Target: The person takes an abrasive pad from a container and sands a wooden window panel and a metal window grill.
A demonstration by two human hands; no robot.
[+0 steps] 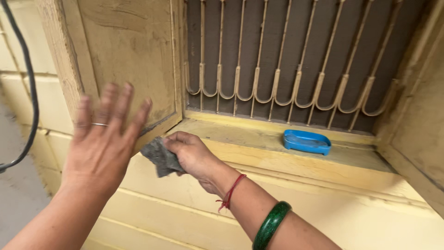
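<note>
My right hand [192, 155] grips a small grey cloth [160, 157] at the lower corner of an open yellow wooden window shutter [129, 51]. The wrist carries a red thread and a green bangle. My left hand [104, 139] is raised flat in front of the shutter's lower edge, fingers spread, a ring on one finger, slightly blurred. It holds nothing. The cloth lies between the two hands, just left of the yellow window sill [259, 139].
A blue plastic soap dish [307, 141] rests on the sill to the right. Behind the sill runs a curved metal window grille [286, 69]. A black cable [27, 78] hangs at the far left over the yellow block wall [185, 217].
</note>
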